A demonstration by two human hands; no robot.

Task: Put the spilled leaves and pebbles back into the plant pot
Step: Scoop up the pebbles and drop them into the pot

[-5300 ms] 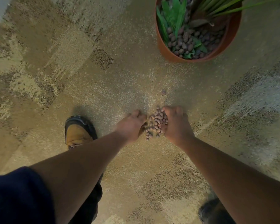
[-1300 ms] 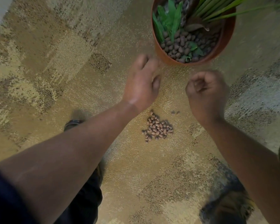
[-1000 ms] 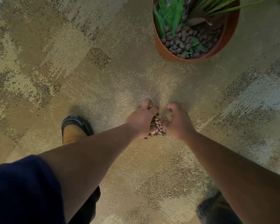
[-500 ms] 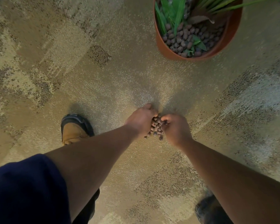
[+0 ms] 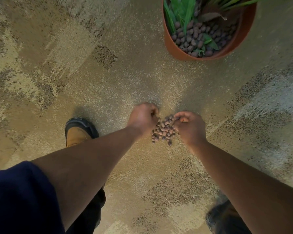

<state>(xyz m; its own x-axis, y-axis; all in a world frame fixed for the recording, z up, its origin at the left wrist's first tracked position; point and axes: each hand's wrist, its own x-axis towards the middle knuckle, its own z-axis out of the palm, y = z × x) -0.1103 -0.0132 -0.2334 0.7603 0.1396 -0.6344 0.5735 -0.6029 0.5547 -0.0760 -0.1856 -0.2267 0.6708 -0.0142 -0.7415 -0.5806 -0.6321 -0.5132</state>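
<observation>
A small heap of brown pebbles (image 5: 164, 130) lies on the carpet between my hands. My left hand (image 5: 143, 117) sits at the heap's left edge with its fingers curled around pebbles. My right hand (image 5: 189, 126) is at the right edge, fingers curled and pinching pebbles at its fingertips. The terracotta plant pot (image 5: 174, 48) stands farther off at the upper right, filled with brown pebbles (image 5: 196, 35) and green leaves (image 5: 179, 12). No spilled leaves show on the floor.
Patterned beige and brown carpet (image 5: 108, 78) covers the whole floor. My left shoe (image 5: 78, 130), tan with a dark toe, stands left of the heap. My right shoe (image 5: 220, 217) shows at the bottom right.
Both hands went up toward the pot, then came back down to the heap. Over the last half second they have pulled slightly apart, fingers curling on pebbles.
</observation>
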